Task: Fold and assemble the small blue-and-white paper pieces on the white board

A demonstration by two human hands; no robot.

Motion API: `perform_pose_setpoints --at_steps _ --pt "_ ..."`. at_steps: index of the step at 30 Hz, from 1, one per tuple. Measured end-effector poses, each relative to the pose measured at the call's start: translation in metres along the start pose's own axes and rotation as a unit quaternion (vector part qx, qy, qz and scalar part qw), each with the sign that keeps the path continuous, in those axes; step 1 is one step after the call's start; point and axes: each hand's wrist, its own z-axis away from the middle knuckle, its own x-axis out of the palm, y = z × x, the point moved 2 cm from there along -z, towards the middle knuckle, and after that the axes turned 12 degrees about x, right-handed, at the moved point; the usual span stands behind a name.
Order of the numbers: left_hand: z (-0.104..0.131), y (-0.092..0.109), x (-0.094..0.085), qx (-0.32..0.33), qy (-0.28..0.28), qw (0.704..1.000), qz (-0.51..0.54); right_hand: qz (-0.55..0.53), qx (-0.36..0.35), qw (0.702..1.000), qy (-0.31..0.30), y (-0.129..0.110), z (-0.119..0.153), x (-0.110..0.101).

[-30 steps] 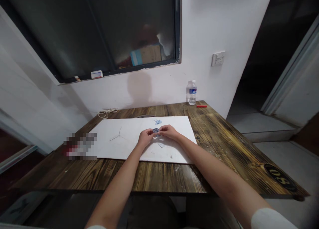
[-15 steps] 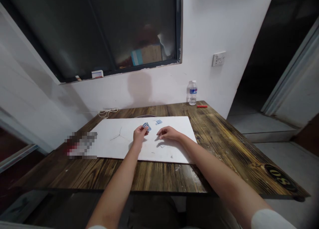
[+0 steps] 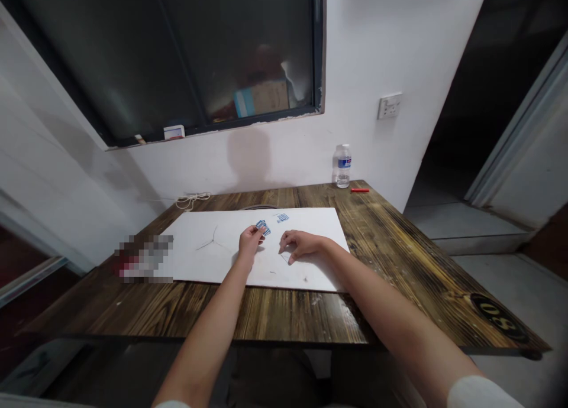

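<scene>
My left hand (image 3: 251, 242) pinches a small fan of flat blue-and-white pieces (image 3: 264, 226), perhaps cards, above the white board (image 3: 239, 272). My right hand (image 3: 300, 245) is just over the board to the right, thumb and forefinger spread apart with no held object visible. Thin dark lines show on the board between those fingertips. Behind the right hand there is a blue grid-like patch (image 3: 283, 218) on the board; whether it is drawn or a separate piece I cannot tell.
The board lies on a dark wooden table (image 3: 390, 266). A water bottle (image 3: 343, 167) and a red pen-like stick (image 3: 360, 190) are at the back right. A pale cord (image 3: 190, 200) is coiled at the back left. A blurred, pixelated object (image 3: 148, 259) covers the board's left end.
My right hand has come slightly nearer and lower over the board, its thumb and forefinger now wider apart. My left hand with the blue pieces has barely shifted.
</scene>
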Motion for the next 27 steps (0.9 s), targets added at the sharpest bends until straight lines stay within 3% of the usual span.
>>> perform_pose_setpoints --at_steps 9,18,27 --pt "0.0016 0.0014 0.0007 -0.009 -0.007 1.0 -0.005 0.024 -0.017 1.0 0.009 -0.0003 -0.0032 0.0021" --pt "0.002 0.0001 0.0004 -0.009 -0.012 1.0 -0.006 0.069 0.011 0.997 0.013 0.0035 -0.0075 0.0033" --pt "0.0011 -0.0024 -0.0002 -0.017 -0.013 1.0 -0.012 0.052 0.014 0.998 0.017 0.0012 -0.0067 0.003"
